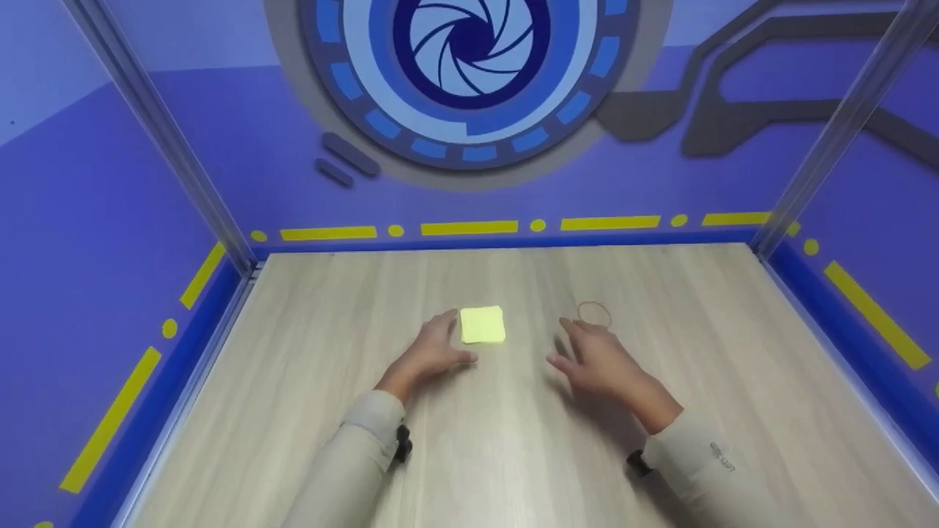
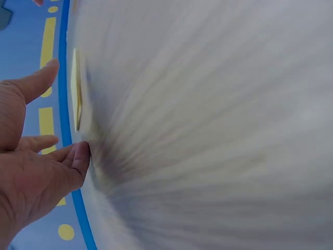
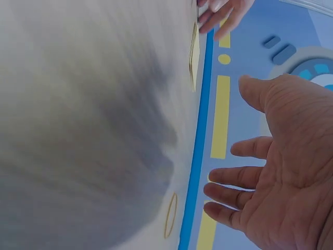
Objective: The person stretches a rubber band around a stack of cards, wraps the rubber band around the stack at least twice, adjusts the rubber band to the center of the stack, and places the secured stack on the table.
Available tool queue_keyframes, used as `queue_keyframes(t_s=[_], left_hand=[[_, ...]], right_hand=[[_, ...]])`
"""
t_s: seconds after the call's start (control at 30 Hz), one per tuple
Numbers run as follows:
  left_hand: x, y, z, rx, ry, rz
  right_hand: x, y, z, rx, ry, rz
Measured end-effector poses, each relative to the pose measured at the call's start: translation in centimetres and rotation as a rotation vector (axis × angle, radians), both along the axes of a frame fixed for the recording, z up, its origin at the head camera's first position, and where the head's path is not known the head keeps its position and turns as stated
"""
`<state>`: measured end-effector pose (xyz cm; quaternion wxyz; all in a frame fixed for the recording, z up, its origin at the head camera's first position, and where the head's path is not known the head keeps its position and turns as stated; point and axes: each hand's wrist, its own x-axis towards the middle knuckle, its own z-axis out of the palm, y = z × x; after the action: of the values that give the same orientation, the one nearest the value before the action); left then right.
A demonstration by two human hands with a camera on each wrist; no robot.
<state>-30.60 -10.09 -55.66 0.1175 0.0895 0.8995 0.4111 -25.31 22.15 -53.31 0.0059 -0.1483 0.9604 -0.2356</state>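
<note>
A small stack of yellow sticky notes (image 1: 483, 325) lies flat on the wooden table, its sheets slightly out of line. Just left of it is my left hand (image 1: 433, 348), thumb and fingers spread around its near left corner, gripping nothing. In the left wrist view the stack (image 2: 77, 91) shows edge-on beyond the thumb and fingertips. My right hand (image 1: 598, 359) hovers to the right of the notes with fingers parted and nothing held. Beside its knuckles a thin rubber band (image 1: 595, 314) lies in a loose ring on the table; the right wrist view shows this band (image 3: 170, 215) below the fingers.
The pale wood table (image 1: 506, 440) is bounded by a blue back wall (image 1: 242, 161) with yellow dashes and by blue side walls. Metal posts (image 1: 169, 139) rise at the back corners. Dark bands (image 1: 638, 463) sit at both sleeve cuffs.
</note>
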Motion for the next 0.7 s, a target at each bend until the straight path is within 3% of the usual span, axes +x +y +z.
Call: queue_keyframes(t_s=[0.3,0.43,0.7], left_hand=[[-2.3,1.4,-0.5,-0.106,0.087,-0.064],[-2.9,2.0,-0.2,-0.172,0.105,-0.065],[-3.2,3.1,1.4,-0.252,0.019,-0.033]], right_hand=[[-0.5,-1.7,-0.5,-0.006,0.016,0.063],[-0.6,-2.6,-0.9,-0.019,-0.041,0.066],[-1.1,-4.6,-1.3,0.005,-0.086,0.003]])
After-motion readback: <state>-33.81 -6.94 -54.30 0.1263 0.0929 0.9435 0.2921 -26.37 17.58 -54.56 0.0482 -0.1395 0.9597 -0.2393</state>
